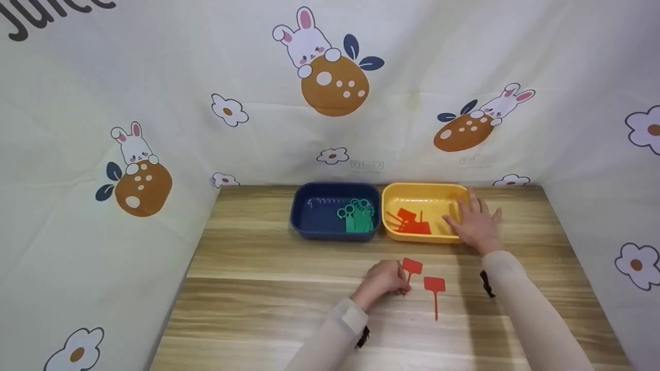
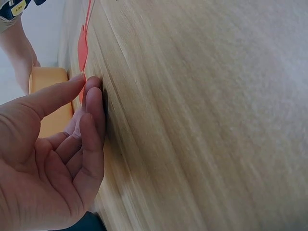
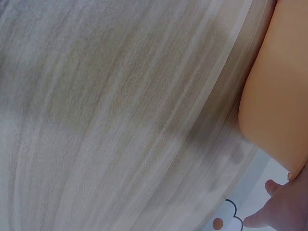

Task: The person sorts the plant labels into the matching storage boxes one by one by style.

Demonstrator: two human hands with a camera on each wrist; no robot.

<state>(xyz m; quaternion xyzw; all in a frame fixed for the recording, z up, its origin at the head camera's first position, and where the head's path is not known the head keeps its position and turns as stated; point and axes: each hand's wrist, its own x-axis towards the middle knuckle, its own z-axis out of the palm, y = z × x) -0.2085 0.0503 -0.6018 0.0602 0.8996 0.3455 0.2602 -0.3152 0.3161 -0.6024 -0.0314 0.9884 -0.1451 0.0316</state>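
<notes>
My left hand (image 1: 385, 278) pinches the thin stem of a red plant label (image 1: 412, 266) between thumb and fingertips, low over the wooden table. In the left wrist view the red label (image 2: 83, 48) shows beyond the thumb tip, and the other fingers are bent. Beside it lies a second red plant label (image 1: 434, 284), its stem toward me. My right hand (image 1: 478, 224) rests at the right end of the yellow bin (image 1: 423, 238), fingers spread, thumb over the inner side. Red labels (image 1: 415, 226) lie in that bin's left part.
A dark blue bin (image 1: 330, 236) stands against the yellow one's left side, with several green ring-topped tags (image 1: 359, 219) in its right part. Behind both hangs a printed cloth (image 1: 258, 154), which also flanks the wooden table (image 1: 247, 288).
</notes>
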